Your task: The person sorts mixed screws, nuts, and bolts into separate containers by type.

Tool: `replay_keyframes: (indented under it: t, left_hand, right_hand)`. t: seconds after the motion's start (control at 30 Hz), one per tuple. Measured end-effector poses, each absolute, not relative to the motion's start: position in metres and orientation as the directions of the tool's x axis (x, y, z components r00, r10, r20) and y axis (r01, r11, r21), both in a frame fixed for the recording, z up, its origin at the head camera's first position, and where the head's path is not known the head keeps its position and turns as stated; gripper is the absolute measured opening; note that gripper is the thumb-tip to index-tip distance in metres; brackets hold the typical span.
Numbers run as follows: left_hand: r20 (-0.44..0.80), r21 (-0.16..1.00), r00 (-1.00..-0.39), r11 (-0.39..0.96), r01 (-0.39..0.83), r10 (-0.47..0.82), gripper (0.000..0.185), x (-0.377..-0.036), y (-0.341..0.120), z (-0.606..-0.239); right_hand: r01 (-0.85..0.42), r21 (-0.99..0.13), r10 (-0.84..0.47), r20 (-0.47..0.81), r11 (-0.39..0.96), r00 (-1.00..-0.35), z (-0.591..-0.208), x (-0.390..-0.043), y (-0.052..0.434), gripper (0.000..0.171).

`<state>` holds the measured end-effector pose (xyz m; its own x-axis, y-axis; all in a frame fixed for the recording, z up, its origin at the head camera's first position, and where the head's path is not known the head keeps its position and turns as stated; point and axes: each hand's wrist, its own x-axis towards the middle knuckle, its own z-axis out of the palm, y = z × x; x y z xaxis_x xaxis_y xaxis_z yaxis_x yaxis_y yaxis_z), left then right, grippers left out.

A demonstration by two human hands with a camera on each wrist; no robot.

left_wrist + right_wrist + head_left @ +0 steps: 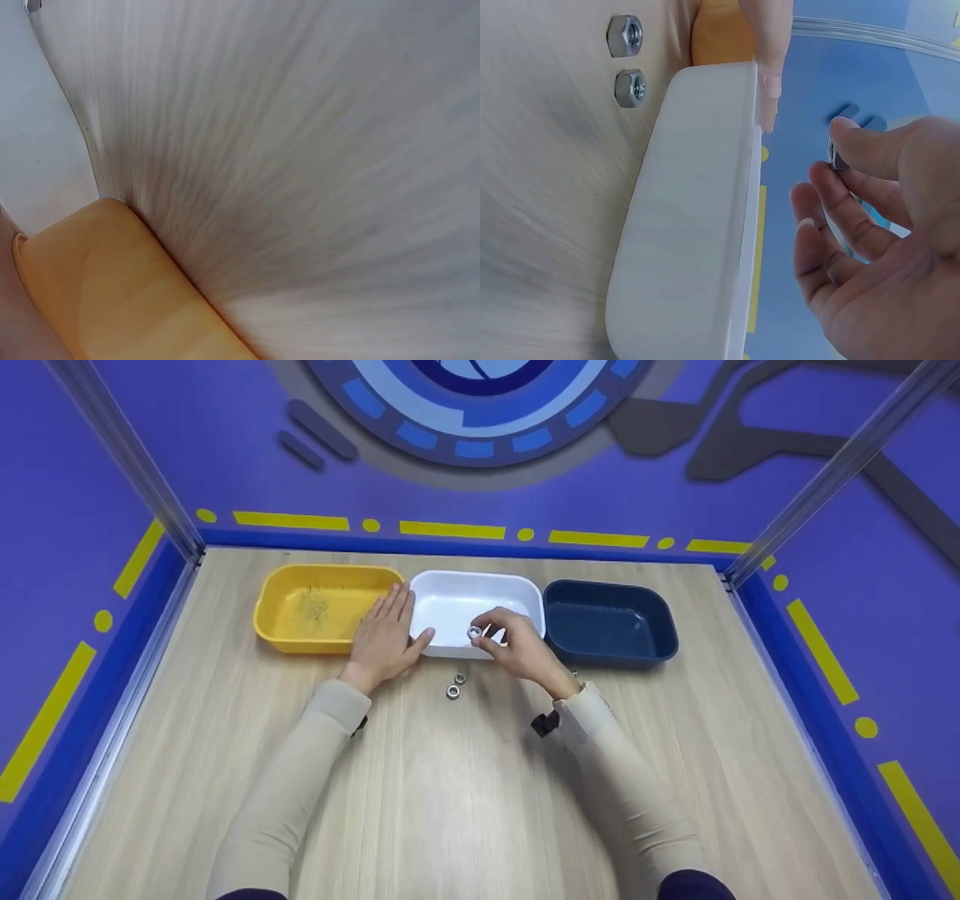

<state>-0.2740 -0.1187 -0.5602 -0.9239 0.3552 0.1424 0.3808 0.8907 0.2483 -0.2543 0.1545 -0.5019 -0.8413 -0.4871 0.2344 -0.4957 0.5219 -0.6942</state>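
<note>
My right hand pinches a metal hex nut between thumb and fingertips, above the front part of the white bin. In the right wrist view that nut shows edge-on, clear of the bin's rim. With fingers extended, my left hand rests over the adjoining rims of the yellow bin and the white bin, thumb at the white front edge. Two more hex nuts, one nearer and one farther, lie on the table in front of the white bin.
A dark blue bin stands right of the white one, completing a row. Beside my right wrist, a small metallic object is mostly hidden. Dark specks mark the yellow bin's floor. Blue-purple panels enclose the wooden table.
</note>
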Motion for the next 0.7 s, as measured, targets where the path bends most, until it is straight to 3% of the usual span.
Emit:
replay_keyframes:
  t: [0.27,0.7]
  left_hand:
    - [0.079,0.238,-0.935,0.904,0.355,0.346,0.085,-0.276,-0.12,-0.561]
    - [0.083,0.239,-0.934,0.903,0.358,0.349,0.086,-0.276,-0.119,-0.559]
  right_hand:
    - [-0.502,-0.672,-0.475,0.245,0.545,-0.845,-0.499,-0.263,0.147,0.022]
    - [-0.478,-0.7,-0.423,0.269,0.532,-0.865,-0.5,-0.29,0.138,0.021]
